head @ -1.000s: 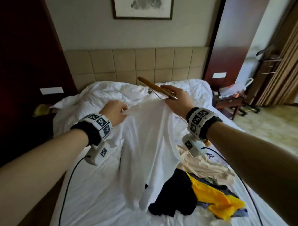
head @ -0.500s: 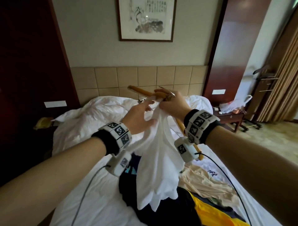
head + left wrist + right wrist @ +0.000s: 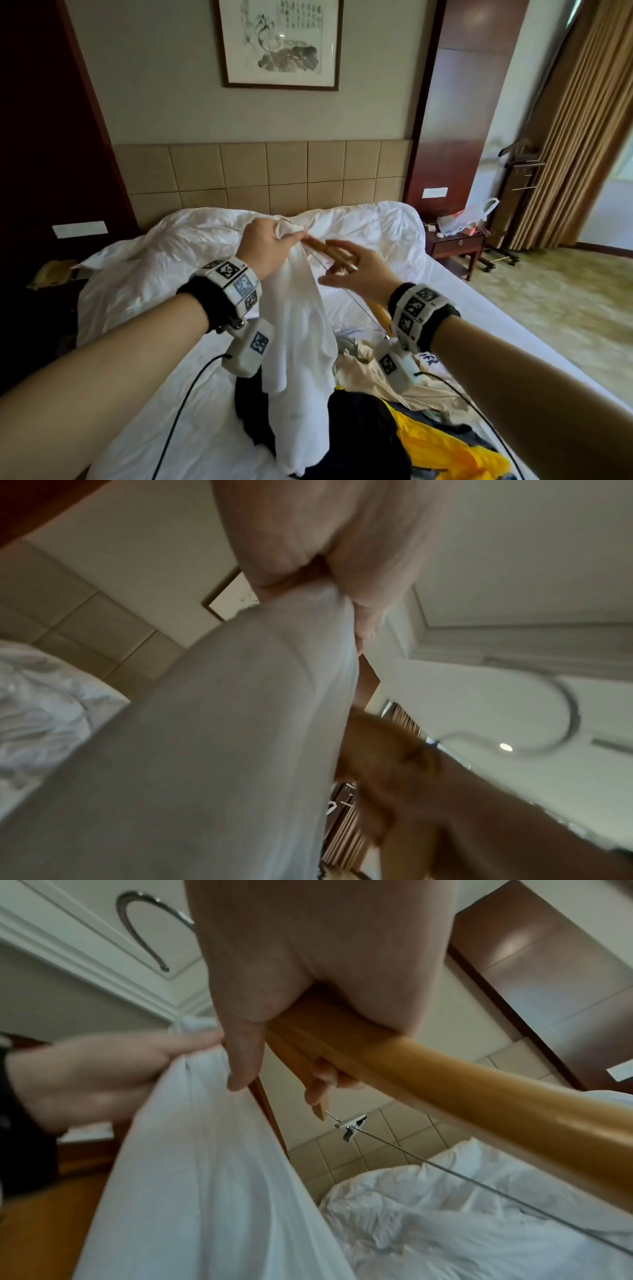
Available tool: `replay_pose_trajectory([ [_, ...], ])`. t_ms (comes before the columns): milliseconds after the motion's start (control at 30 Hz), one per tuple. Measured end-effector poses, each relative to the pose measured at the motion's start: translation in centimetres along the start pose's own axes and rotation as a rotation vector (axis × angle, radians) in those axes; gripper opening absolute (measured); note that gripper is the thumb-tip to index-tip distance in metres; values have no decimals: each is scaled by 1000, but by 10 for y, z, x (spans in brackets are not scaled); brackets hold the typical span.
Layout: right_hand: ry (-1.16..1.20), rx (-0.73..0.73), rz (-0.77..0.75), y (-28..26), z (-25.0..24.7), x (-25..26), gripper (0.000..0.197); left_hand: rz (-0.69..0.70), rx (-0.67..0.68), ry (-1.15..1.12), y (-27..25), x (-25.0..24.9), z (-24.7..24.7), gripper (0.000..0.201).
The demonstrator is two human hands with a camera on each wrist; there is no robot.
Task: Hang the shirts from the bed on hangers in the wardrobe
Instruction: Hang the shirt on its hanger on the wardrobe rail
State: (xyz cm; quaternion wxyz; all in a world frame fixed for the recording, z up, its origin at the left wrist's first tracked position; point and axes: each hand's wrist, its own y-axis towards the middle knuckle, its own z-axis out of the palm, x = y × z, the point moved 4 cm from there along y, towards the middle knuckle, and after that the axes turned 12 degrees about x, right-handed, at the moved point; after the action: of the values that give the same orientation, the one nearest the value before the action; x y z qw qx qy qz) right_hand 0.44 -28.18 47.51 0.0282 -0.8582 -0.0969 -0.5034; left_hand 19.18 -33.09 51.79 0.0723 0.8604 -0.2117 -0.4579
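Half a second ago both hands met at the top of the white shirt; now the left hand (image 3: pixel 265 247) has pulled a bunched fistful of the shirt (image 3: pixel 301 329) up and to the left, while the right hand (image 3: pixel 359 274) has dropped lower and to the right with the hanger (image 3: pixel 329 251). Left-hand fingers are clenched around the gathered cloth, and the rest of the shirt hangs down from that fist over the bed (image 3: pixel 445 274). Curled around the wooden hanger near its middle, the right hand holds it by fingers and thumb; one arm of the hanger points toward the left hand and just reaches the bunched cloth, and its metal hook (image 3: pixel 143 928) rises above the hand. A clip (image 3: pixel 352 1123) dangles on the wire under the hanger. Near on the bed, right of the hanging shirt, lies a pile of clothes (image 3: pixel 428 438) in black, yellow and beige. Farther off lies the crumpled duvet (image 3: pixel 205 246).
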Motion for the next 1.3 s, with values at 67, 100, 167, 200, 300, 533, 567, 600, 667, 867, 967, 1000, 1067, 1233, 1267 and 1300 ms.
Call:
replay_pose_trajectory([
  [67,26,33,24,1,20,-15,69,4,14,-90,1,-3,-6,19],
  [100,27,33,38,3,31,-22,66,0,19,-138,1,-3,-9,25],
  [167,30,22,49,7,49,-30,53,-19,14,-212,-1,-6,-14,31],
  [200,32,-4,55,9,56,-31,48,-8,25,-205,-3,-8,-17,28],
  [300,15,-41,87,12,62,-26,45,25,-3,-58,-8,-3,-36,24],
  [533,-147,-51,3,11,35,10,47,-37,421,369,-46,46,-65,17],
  [567,-155,-58,-5,11,31,16,46,-48,481,402,-54,52,-64,13],
  [600,-167,-62,-17,12,28,22,46,-70,529,417,-60,57,-61,14],
  [667,-220,-45,-43,13,26,33,46,-111,564,414,-66,65,-53,16],
  [867,-247,-64,-102,13,23,42,50,-156,461,73,-70,77,-34,21],
  [967,-262,-81,-70,8,12,35,49,-236,434,-188,-74,74,-23,27],
  [1000,-271,-83,-56,6,9,32,48,-255,414,-274,-75,72,-19,23],
  [1067,-289,-88,-39,2,4,23,48,-195,349,-242,-74,65,-14,16],
  [1233,-293,-108,-14,-2,-6,9,50,289,523,693,-79,49,8,20],
  [1267,-292,-108,-10,-3,-7,8,50,259,587,858,-79,54,12,24],
  [1300,-296,-106,-8,-4,-8,6,50,189,606,944,-77,58,12,28],
])
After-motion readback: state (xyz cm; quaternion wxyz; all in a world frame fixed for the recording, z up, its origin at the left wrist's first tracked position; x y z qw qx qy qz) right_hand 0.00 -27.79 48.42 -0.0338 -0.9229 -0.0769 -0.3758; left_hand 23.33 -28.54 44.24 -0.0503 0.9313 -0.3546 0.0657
